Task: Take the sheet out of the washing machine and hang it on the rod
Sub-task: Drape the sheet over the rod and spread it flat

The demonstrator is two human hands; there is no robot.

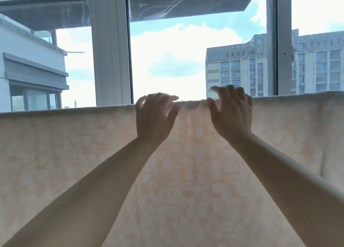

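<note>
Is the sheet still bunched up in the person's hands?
No, the sheet hangs spread wide, draped over its top edge, with both hands open against it.

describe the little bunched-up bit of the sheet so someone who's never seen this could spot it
Find the big window with sky and buildings behind it; across its lower part runs the top edge of a pale peach sheet. Both raised hands sit at that edge, the left hand and the right hand. The bunch is the puckered fold between them; elsewhere the edge lies smooth.
</note>
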